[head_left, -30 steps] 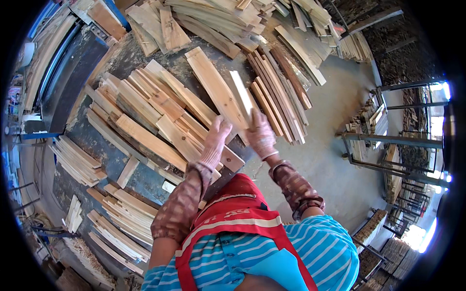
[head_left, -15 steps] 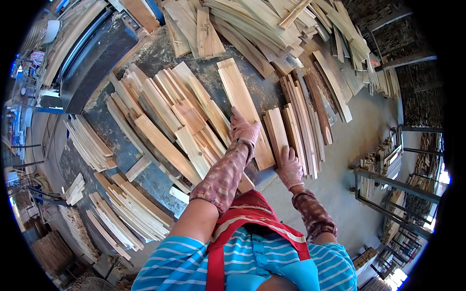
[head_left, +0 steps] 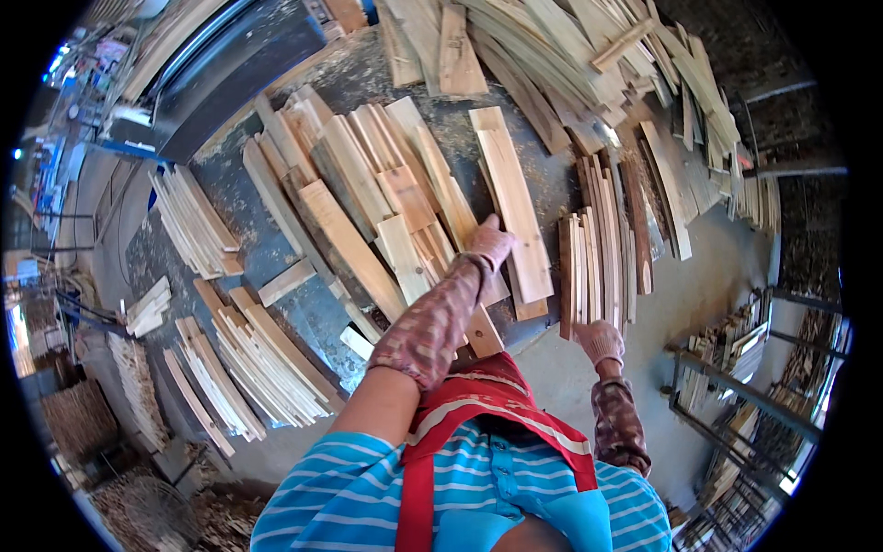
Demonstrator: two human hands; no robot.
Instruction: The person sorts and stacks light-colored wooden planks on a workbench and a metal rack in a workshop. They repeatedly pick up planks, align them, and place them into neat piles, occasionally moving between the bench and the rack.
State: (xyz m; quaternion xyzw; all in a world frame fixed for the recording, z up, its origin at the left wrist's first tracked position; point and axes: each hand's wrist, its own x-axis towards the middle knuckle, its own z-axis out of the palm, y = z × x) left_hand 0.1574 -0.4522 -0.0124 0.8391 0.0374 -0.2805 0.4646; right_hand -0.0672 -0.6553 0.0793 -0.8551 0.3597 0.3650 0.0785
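Observation:
A long pale wooden board (head_left: 513, 198) lies flat on the dark table, overlapping another board (head_left: 531, 309) beneath it. My left hand (head_left: 490, 244), in a pinkish work glove, is closed at its left edge; the fingertips are partly hidden. Farther right, narrow wooden boards (head_left: 586, 262) sit side by side in a row, thin edges up. My right hand (head_left: 601, 343), gloved too, is closed at their near ends. A patterned sleeve covers each forearm.
Many boards (head_left: 349, 248) lie in rows left of my left hand. A large heap of planks (head_left: 552, 60) fills the far side. Lower stacks (head_left: 267, 354) stand at the left, and a metal rack (head_left: 736, 391) holding wood is at the right.
My right hand has drawn back toward the near ends of the row. The pale board it touched, earlier flat side up, now appears edge up against the row. The view has shifted leftward.

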